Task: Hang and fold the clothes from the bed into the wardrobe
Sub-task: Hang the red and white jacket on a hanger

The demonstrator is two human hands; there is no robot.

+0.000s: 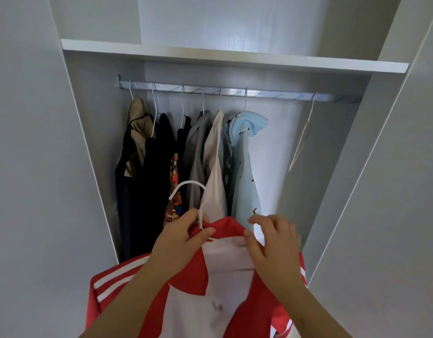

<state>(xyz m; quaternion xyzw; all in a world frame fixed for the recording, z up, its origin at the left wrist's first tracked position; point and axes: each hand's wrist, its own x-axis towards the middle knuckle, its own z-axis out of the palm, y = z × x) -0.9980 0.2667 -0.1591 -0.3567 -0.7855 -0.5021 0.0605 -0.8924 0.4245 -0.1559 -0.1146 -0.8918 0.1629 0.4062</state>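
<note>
Mid hang step. Jacket (pixel 225 262) (red, white stripes, white lining) is sitting on a white hanger (pixel 200 217), held low in front of the open wardrobe (pixel 88 142), well below the rail (pixel 271 95) and not on it yet. Left hand (pixel 183 237) is pinching the hanger neck together with the collar, thumb and forefinger closed on it; hook (pixel 189 184) is pointing up, touching nothing. Right hand (pixel 271 242) is pinching the collar edge on the other side, other fingers loosely curled. Looks like it's squaring the collar on the hanger. Done, as far as visible: six hangers with clothes (pixel 159 154) are hanging on the left and middle of the rail: tan, two dark, grey, white, then a light blue item (pixel 244 167). One empty hanger (pixel 302 140) is hanging near the right end, apart from the rest. Open gap on the rail between the light blue item and the empty hanger; I'd judge the jacket is going there. Left on this item: lifting the hook onto the rail, letting go. Shelf (pixel 235 57) above is showing nothing folded from this angle, so the fold part is either not started or out of view. Bed isn't in frame, so can't tell how many items are waiting. Rough estimate: hanging well along, folding unknown.
</note>
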